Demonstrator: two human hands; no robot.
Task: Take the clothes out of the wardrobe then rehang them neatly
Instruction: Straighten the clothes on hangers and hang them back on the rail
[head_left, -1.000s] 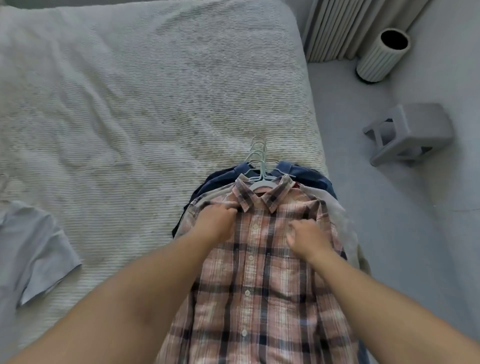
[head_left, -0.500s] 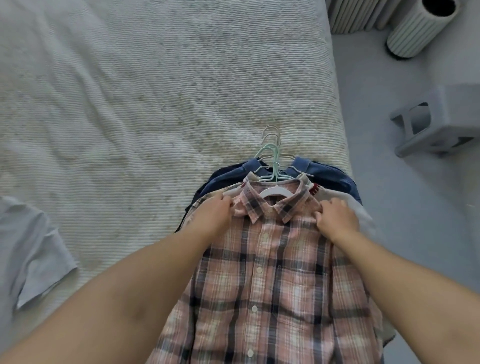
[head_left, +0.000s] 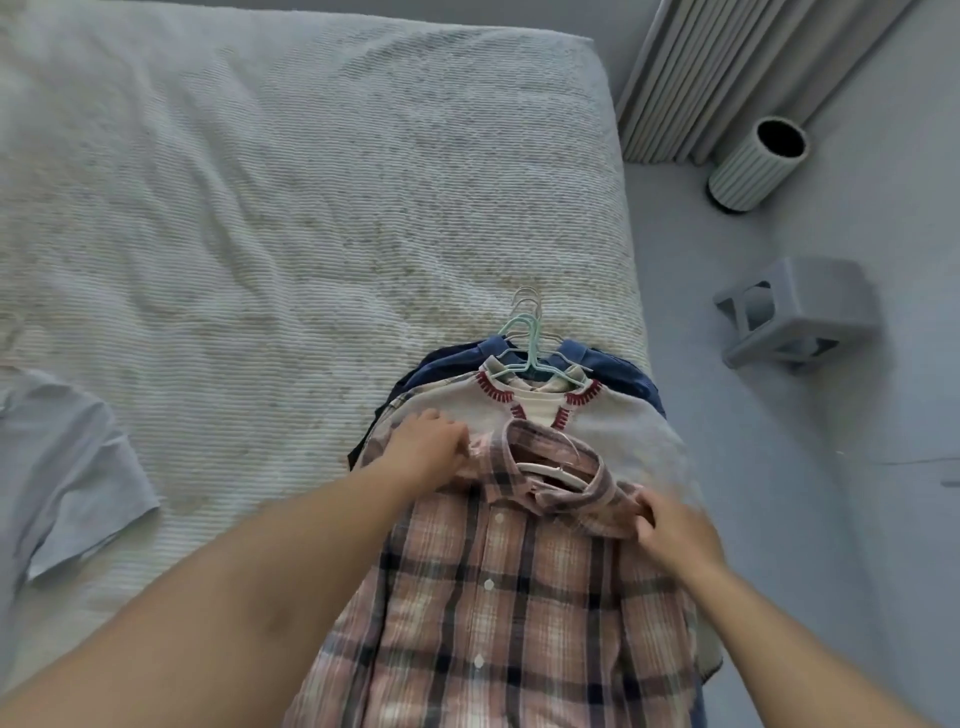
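A pink plaid shirt (head_left: 519, 582) on a white hanger (head_left: 550, 472) lies on top of a stack of hung clothes on the bed (head_left: 260, 208). My left hand (head_left: 428, 447) grips its left shoulder; my right hand (head_left: 670, 525) pinches its right shoulder by the collar. Beneath it shows a grey sweater (head_left: 623, 431) with red stitching at the neck, and under that a dark blue garment (head_left: 618, 371). Several hanger hooks (head_left: 524, 332), pale green and white, stick out past the collars.
A light blue shirt (head_left: 57, 467) lies at the bed's left edge. On the floor to the right stand a grey step stool (head_left: 800, 317) and a ribbed white cylinder bin (head_left: 753, 166). Curtains (head_left: 727, 67) hang at the top right.
Both hands have pulled the plaid shirt toward me off the stack, uncovering the grey sweater. The right hand slid out to the shirt's shoulder.
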